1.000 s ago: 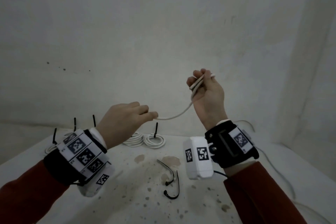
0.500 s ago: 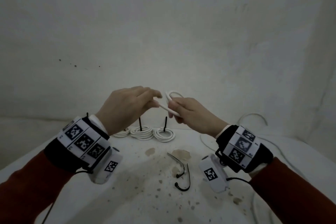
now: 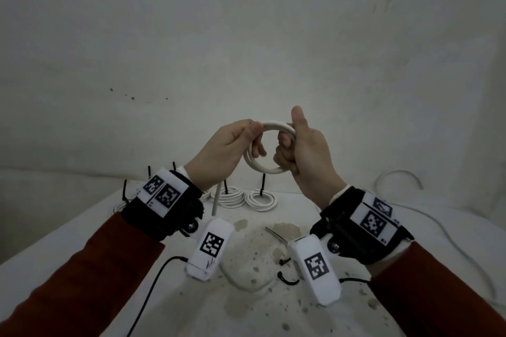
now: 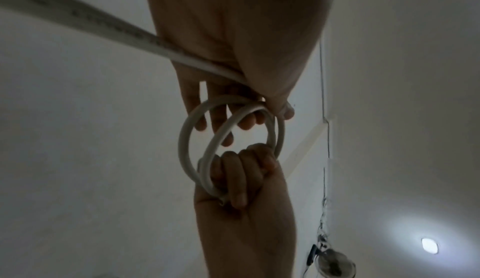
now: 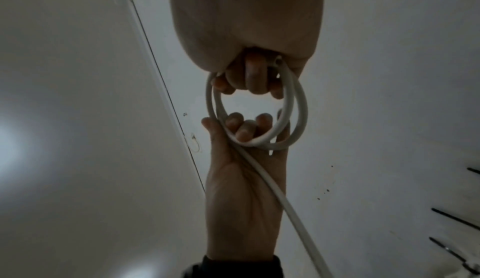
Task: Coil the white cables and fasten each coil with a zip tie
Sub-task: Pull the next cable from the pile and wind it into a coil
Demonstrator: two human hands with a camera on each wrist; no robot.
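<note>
Left hand (image 3: 221,150): thumb and forefinger pinch the top-left of the white cable (image 3: 269,126) coil, other fingers loosely curled inside the loop. Cable tail runs across its palm and hangs down toward the tabletop (image 3: 153,227). Right hand (image 3: 304,153): fist clamped on the coil's right side, thumb straight up. Coil is two loops, roughly round, held in the air above the tabletop between both hands, loops slightly splayed in the wrist views. Behind it, finished coils (image 3: 247,197) with black zip ties sit at the far tabletop edge. Loose zip ties (image 3: 284,276) lie below the right wrist.
</note>
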